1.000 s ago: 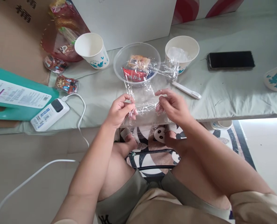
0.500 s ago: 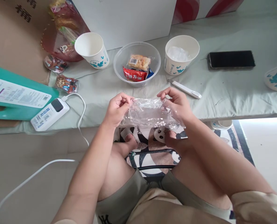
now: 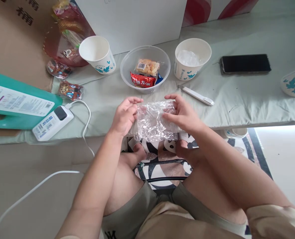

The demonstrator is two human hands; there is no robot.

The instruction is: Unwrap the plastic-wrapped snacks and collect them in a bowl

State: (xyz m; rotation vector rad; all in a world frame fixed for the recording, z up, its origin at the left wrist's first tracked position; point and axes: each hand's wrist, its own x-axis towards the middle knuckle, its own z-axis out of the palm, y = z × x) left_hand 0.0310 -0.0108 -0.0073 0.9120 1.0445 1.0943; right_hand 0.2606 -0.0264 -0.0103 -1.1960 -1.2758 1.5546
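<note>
In front of you, a long table (image 3: 244, 91) draped in wrinkled, pale grey-green cloth (image 3: 274, 36) spans the view. Below you is a smooth, pale floor (image 3: 25, 159), partly covered by a black, white and brown panda-patterned mat (image 3: 159, 170). Light whitens the floor at your right; the left is dimmer.

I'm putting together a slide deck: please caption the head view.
Left hand and right hand hold crinkled clear plastic in front of a bowl of wrapped snacks.
</note>
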